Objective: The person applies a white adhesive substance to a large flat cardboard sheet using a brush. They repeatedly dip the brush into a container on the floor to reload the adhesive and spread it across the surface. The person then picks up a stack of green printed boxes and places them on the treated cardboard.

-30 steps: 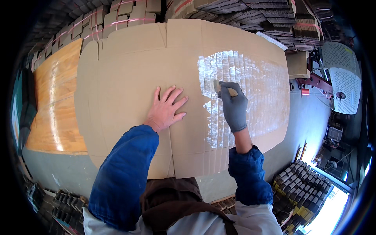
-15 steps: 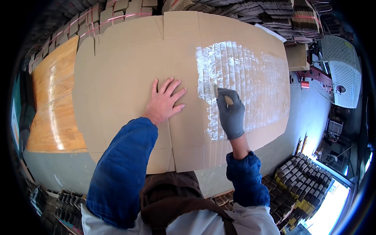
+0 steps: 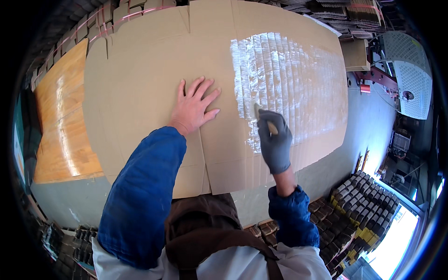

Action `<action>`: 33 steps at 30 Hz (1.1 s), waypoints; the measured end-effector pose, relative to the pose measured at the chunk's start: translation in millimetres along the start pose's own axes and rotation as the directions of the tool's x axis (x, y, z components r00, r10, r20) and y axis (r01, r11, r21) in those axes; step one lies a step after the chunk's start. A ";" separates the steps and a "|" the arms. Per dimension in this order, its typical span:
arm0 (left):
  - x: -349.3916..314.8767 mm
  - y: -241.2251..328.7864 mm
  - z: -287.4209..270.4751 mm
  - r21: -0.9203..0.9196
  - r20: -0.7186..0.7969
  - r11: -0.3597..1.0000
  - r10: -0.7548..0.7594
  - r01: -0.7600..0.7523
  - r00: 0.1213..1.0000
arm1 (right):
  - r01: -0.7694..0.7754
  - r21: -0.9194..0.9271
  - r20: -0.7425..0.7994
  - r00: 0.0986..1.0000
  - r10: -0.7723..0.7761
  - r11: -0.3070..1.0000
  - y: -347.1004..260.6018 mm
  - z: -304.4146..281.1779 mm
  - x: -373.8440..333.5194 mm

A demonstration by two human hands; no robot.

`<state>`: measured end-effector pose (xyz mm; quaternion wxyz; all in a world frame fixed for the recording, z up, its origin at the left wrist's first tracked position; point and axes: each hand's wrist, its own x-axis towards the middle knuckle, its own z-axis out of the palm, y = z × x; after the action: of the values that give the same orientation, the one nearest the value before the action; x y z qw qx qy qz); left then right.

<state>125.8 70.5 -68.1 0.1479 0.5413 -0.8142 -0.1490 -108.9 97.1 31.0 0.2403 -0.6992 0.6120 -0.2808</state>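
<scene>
Strapped stacks (image 3: 367,15) beyond a white-streaked cardboard sheet (image 3: 137,88)

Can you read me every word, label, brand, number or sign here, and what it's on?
No text can be read.
Large flat brown cardboard sheet: no lettering visible, just streaky white coating.
Perforated white cover, far right: any markings are too small to read.

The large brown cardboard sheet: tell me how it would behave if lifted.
The large brown cardboard sheet would probably bend along its visible creases. Broad and thin-looking, it is likely light for its size. The streaky white coating might leave its right part slippery.
</scene>
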 end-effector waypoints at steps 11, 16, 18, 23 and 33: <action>0.2 -0.8 0.1 0.030 0.016 1.000 -0.002 0.001 1.000 | 0.026 0.078 0.029 0.999 -0.029 0.997 -14.4 3.3 -32.8; -4.6 -0.2 -3.8 0.044 0.052 0.999 -0.022 0.020 0.998 | -0.004 0.072 -0.033 0.999 0.006 0.997 -16.3 2.8 -16.0; 0.3 -0.1 -2.3 0.056 0.027 0.998 -0.007 0.005 1.000 | 0.042 0.134 -0.027 0.999 -0.039 0.990 -16.8 13.0 -5.7; 0.2 -2.1 -1.0 0.033 0.030 0.999 -0.002 0.001 1.000 | -0.025 0.084 -0.016 1.000 0.027 0.996 -9.9 11.2 9.6; 1.0 -5.0 1.7 0.035 0.015 0.999 -0.003 0.002 1.000 | 0.058 0.131 0.048 0.997 -0.065 0.990 -15.4 4.0 -27.4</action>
<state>128.9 67.9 -71.6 0.1320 0.5436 -0.8171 -0.1390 -97.5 126.3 35.9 0.2922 -0.7078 0.5642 -0.3087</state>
